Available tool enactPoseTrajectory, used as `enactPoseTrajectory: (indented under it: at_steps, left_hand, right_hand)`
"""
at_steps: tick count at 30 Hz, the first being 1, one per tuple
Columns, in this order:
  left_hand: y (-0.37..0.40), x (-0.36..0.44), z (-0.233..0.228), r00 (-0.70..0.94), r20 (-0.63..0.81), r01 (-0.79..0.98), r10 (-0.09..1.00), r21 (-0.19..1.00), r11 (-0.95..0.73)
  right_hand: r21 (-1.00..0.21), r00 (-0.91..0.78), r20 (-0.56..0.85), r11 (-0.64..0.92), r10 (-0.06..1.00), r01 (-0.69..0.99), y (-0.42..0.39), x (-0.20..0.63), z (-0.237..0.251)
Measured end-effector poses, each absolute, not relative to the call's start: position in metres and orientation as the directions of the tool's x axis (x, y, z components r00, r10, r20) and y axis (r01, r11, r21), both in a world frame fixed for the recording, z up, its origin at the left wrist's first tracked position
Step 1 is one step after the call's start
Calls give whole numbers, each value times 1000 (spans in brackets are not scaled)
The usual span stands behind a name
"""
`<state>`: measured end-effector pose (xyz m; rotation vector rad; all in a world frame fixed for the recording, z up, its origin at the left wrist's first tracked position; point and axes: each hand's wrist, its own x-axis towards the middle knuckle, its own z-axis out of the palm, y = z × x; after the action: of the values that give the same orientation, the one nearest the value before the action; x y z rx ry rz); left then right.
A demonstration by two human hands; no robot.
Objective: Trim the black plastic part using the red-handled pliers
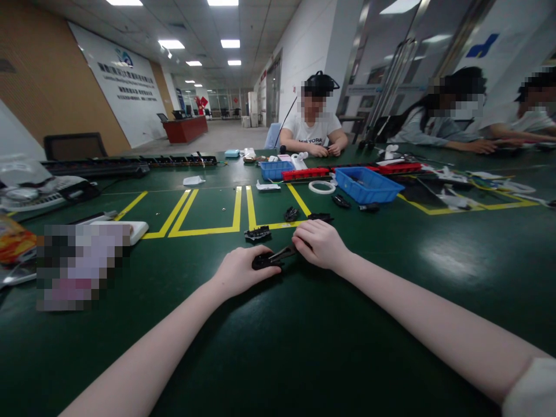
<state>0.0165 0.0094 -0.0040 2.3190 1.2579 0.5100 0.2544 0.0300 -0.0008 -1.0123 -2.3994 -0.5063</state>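
On the green table, my left hand [241, 269] closes its thumb and fingers round a small black plastic part [261, 260]. Closed on a pair of slim dark-grey pliers [283, 253] is my right hand [319, 243], which hides their handles. The narrow jaws point left and meet the black part; whether they grip anything there is too small to tell. Just beyond my hands lie another black plastic piece [258, 233], a rounded black piece [291, 214] and a flat black piece [320, 218].
Yellow tape lines [204, 230] mark the table. Farther back stand a blue bin [368, 186], a smaller blue bin [277, 170], a white tape roll [322, 187] and red strips [306, 174]. A white device [138, 230] lies left. People sit across the table and at right.
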Motion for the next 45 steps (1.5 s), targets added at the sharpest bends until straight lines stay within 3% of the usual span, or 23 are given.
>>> enactPoseTrajectory:
  at_steps: [45]
  left_hand:
    - [10, 16, -4, 539, 96, 707, 837, 487, -512]
  right_hand:
    - [179, -664, 503, 685, 553, 707, 28, 249, 1]
